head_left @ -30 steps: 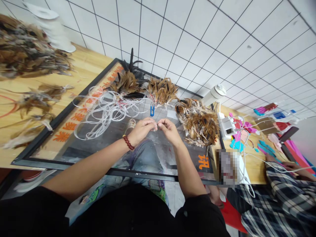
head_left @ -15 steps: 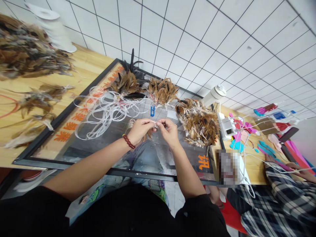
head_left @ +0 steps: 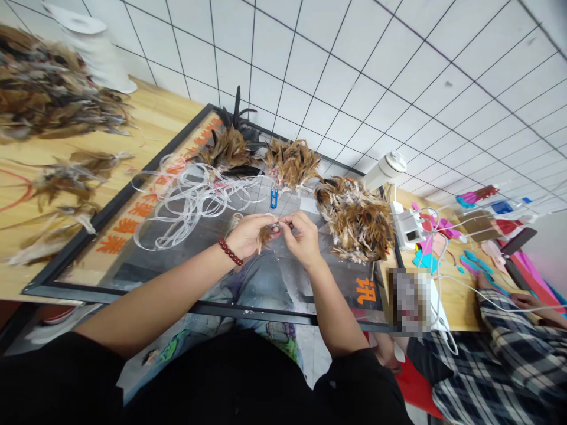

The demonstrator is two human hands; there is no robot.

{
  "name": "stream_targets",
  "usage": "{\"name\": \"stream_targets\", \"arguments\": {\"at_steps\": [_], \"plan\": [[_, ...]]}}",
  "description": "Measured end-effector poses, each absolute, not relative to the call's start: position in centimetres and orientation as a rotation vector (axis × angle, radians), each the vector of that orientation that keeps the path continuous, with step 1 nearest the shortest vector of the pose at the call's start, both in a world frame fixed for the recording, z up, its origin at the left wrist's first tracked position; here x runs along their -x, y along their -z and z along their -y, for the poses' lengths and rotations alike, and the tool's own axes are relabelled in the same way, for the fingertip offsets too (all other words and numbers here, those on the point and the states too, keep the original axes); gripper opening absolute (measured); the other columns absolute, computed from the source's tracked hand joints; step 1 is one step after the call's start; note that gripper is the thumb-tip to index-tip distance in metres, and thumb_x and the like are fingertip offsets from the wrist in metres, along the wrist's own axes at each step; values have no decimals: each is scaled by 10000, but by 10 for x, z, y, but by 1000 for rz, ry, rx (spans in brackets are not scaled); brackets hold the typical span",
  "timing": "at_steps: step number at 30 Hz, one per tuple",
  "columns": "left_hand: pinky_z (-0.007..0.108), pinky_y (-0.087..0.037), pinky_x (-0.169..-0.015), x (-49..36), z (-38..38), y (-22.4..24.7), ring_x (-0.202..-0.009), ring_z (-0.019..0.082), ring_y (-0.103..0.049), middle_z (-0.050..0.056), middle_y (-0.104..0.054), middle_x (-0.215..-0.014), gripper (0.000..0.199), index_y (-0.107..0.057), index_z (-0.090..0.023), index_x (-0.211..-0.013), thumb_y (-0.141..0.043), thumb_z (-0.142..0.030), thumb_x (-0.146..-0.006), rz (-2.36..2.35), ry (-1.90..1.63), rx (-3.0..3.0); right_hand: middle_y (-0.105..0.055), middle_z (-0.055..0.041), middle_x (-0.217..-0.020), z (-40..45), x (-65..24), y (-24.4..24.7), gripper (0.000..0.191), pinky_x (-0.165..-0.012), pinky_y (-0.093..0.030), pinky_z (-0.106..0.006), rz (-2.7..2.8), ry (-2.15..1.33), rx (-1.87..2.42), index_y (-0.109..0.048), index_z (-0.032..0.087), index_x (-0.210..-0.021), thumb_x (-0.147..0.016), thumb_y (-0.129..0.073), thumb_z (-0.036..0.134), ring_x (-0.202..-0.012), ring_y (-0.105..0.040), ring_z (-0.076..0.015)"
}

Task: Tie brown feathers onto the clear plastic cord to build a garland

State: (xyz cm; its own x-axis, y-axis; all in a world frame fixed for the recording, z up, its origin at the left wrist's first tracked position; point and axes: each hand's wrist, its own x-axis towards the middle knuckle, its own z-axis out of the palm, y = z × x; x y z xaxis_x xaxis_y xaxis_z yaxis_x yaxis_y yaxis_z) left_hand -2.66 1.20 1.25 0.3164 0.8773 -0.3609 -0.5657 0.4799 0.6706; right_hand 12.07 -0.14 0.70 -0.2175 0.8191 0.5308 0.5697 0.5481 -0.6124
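Note:
My left hand, with a red bead bracelet at the wrist, pinches a small brown feather whose vane hangs below the fingers. The fingertips of my right hand are pressed together at the feather's upper end, touching the left fingertips; what they grip is too small to make out. Just beyond the hands lies a blue clip-like tool. A tangle of white cord spreads to the left. Brown feather bunches stand behind the tool, and a larger feather pile lies to the right.
A black-framed glass panel lies beneath the work. At the far left are a big feather heap and a white spool. A white bottle, a power strip and a person in a plaid shirt are at the right.
The feather shows more clearly below my left fingers, which have opened out a little. My right fingers have shifted their pinch slightly. At the right, the other person's hands and sleeve have moved.

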Motion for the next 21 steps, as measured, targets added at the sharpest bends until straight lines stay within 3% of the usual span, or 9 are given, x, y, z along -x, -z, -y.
{"name": "stream_targets", "arguments": {"at_steps": [6,13,21], "plan": [[204,-514,-529,28,-15,-13,-532,82,-561,20,-588,-581,58,-635,-72,-653,-652,-71,-708,-787,-996,-433,-657,-22,-759,2,-116,0,118,-683,-493,-260,1771,-465,1187,-660,191,-852,-829,-585,279,-675,-592,-127],[234,-545,-620,31,-16,-12,-567,85,-583,25,-607,-618,43,-645,-78,-696,-687,-82,-691,-781,-948,-448,-689,-18,-752,-3,-123,-1,185,-654,-484,-249,1682,-682,1226,-685,187,-806,-829,-591,345,-657,-614,-129],[221,-470,-597,35,-17,-14,-586,97,-570,17,-613,-675,112,-648,-126,-659,-729,-202,-644,-897,-1079,-983,-604,-12,-717,4,-121,-9,175,-661,-434,-252,1830,-372,1224,-606,183,-788,-884,-509,292,-671,-551,-125]]}}
